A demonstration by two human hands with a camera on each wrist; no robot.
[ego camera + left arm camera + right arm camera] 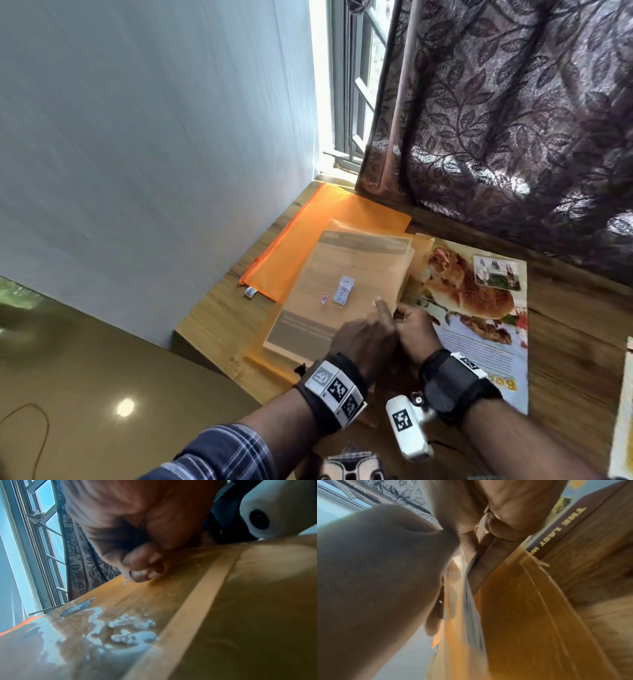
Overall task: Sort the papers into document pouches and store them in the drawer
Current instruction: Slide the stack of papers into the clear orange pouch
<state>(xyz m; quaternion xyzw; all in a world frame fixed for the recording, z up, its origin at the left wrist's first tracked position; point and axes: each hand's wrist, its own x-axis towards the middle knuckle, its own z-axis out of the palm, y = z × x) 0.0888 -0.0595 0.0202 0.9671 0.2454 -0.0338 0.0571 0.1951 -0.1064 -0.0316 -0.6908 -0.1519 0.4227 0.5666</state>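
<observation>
A translucent orange pouch (pixel 342 274) with printed papers inside lies on top of a plain orange zip pouch (pixel 308 236) on the wooden table (pixel 575 342). A small white label (pixel 344 291) is stuck on its face. Both hands meet at the top pouch's right edge. My left hand (pixel 363 337) has its fingers curled and pinches that edge (pixel 142 573) of the pouch (pixel 188 615). My right hand (pixel 412 329) grips the same edge from the other side (pixel 496 524), where grey-white papers (pixel 471 601) show in the pouch's mouth (pixel 522 615).
A glossy food magazine (pixel 479 308) lies right of the pouches, partly under my right hand. A patterned curtain (pixel 513 120) hangs over the table's back, beside a window (pixel 352 85). A wall (pixel 154 137) runs along the left; the table edge (pixel 205 346) drops to the floor.
</observation>
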